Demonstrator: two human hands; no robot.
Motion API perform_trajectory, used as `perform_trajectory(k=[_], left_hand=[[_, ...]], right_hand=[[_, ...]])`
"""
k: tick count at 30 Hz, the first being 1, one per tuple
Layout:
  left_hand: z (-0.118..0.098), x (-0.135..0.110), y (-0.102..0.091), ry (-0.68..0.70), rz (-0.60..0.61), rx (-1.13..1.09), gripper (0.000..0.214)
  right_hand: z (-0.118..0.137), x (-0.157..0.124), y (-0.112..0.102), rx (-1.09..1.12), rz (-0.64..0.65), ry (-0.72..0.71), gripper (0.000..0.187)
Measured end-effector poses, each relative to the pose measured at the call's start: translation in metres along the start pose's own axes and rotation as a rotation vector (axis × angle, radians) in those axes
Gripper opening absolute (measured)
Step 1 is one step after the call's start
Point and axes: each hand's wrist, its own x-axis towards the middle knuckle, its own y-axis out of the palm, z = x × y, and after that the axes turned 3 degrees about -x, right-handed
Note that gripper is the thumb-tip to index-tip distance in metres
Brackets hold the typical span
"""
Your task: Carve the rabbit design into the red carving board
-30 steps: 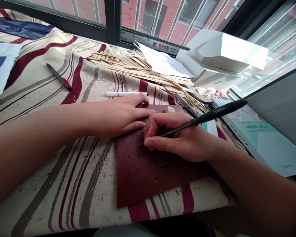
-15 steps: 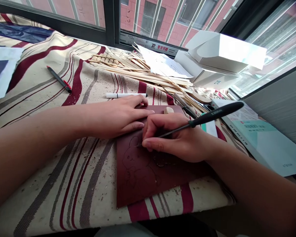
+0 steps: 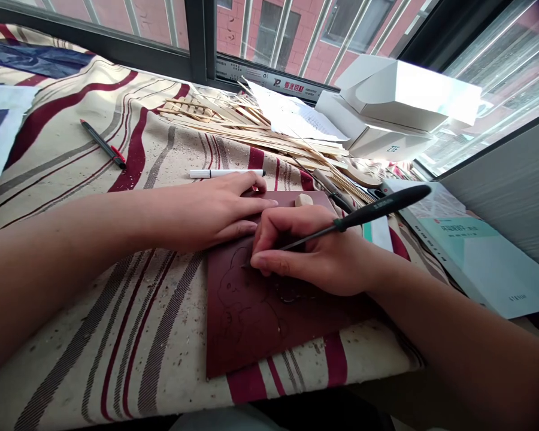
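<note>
A dark red-brown board (image 3: 247, 353) lies on the striped cloth, with a cartoon animal outline (image 3: 232, 287) drawn on its left part. My right hand (image 3: 314, 248) is closed in a pinch round the thin metal shaft of a carving tool (image 3: 381, 208), whose black handle slants up to the right. The tool's tip touches or nearly touches the board by the animal's ear. Fingers stretched out, my left hand (image 3: 211, 209) rests across the board's upper left edge. Beyond my right hand, a small pale eraser-like block (image 3: 303, 200) sits on the board.
A white marker (image 3: 227, 173) lies behind my left hand, and a black-and-red pen (image 3: 102, 143) farther left. Wooden strips (image 3: 251, 129), paper (image 3: 296, 114) and a white box (image 3: 395, 108) stand by the window. A book (image 3: 489, 257) is at right. Crumbs dot the cloth (image 3: 161, 341).
The whole view has shifted slightly, so everything sits a little farther left. Both hands and the carving tool keep nearly the same place on the board.
</note>
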Motion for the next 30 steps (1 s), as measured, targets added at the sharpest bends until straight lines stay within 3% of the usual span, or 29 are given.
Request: perform_trajectory(k=[15, 21, 30], left_hand=[[-0.0015, -0.0002, -0.0016, -0.016, 0.017, -0.040, 0.057], [0.0018, -0.0014, -0.0008, 0.017, -0.034, -0.051, 0.055], [0.0019, -0.0023, 0.0012, 0.040, -0.048, -0.024, 0.054]], right_hand=[[-0.0008, -0.0003, -0.0002, 0.011, 0.000, 0.015, 0.019], [-0.0008, -0.0003, -0.0037, -0.006, 0.038, -0.011, 0.018], [-0.0038, 0.0004, -0.0016, 0.172, 0.023, 0.114, 0.024]])
